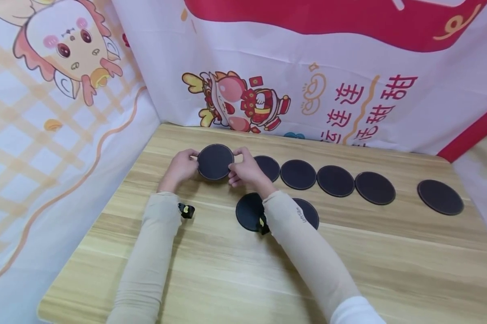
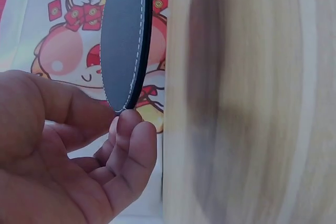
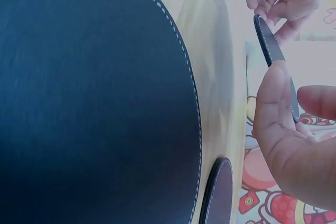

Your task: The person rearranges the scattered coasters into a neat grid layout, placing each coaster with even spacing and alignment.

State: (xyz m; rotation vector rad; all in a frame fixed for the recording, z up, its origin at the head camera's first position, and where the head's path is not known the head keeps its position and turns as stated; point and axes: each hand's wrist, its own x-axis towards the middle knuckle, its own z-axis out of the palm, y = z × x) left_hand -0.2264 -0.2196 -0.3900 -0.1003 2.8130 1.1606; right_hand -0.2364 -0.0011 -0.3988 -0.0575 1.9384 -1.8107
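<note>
Between my two hands is a round dark leather coaster (image 1: 215, 162) with pale stitching round its rim. My left hand (image 1: 182, 167) pinches its left edge between thumb and fingers; the left wrist view shows this coaster (image 2: 123, 40) raised off the table, its shadow below. On the opposite edge my right hand (image 1: 247, 170) grips with thumb and fingers, as the right wrist view also shows. Just right of that hand lies another coaster (image 1: 269, 167), partly hidden by it. Below the right wrist sits a further coaster (image 1: 247, 212), which looms large in the right wrist view.
Several coasters run rightward in a row along the back, three close together (image 1: 335, 181) and one apart (image 1: 440, 197). A coaster (image 1: 309, 211) is partly covered by the right forearm. The wooden table (image 1: 211, 270) meets printed cloth (image 1: 284, 54) at its back and left.
</note>
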